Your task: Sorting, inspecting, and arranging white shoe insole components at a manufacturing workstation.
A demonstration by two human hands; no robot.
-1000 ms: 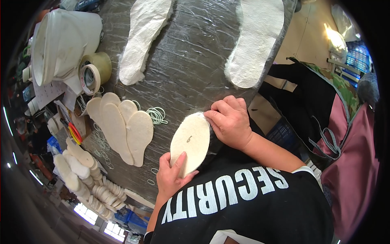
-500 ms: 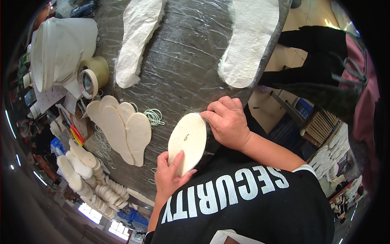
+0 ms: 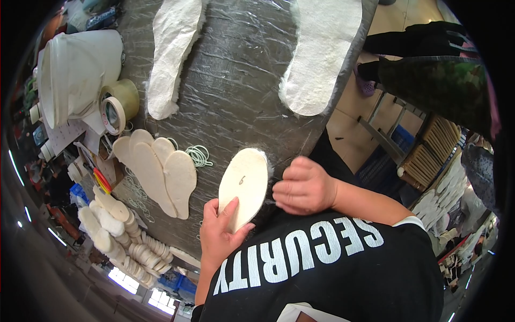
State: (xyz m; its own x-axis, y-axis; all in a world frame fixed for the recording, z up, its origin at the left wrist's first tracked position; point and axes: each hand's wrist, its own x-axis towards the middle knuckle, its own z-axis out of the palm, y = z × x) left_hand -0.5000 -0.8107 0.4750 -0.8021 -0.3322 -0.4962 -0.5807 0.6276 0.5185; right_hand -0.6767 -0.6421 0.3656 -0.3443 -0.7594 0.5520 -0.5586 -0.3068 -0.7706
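Observation:
A cream fleece insole [image 3: 249, 174] with a small dark mark on its face is held upright-slanted at the table's near edge. My left hand [image 3: 221, 236] grips its lower end, thumb on the flat face. Fluffy white pile shows along its right rim. Just right of that rim, apart from it, is my right hand [image 3: 304, 188], its fingers curled closed. Whatever may be between those fingers is hidden. Left of the held piece, several cream felt insoles [image 3: 179, 180] lie overlapping on the dark, plastic-covered table [image 3: 236, 91].
Two large white fleece insoles [image 3: 174, 59] [image 3: 319, 59] lie farther back. At left are a white bucket [image 3: 80, 75], tape rolls [image 3: 120, 102], pale green cord loops [image 3: 198, 155] and stacked insoles [image 3: 131, 241]. A person [image 3: 434, 80] stands at right near a slatted wooden stool [image 3: 432, 150].
My right hand has drawn off the insole's upper right edge, moving down and slightly right. My left hand still holds the insole. The person at right has shifted position.

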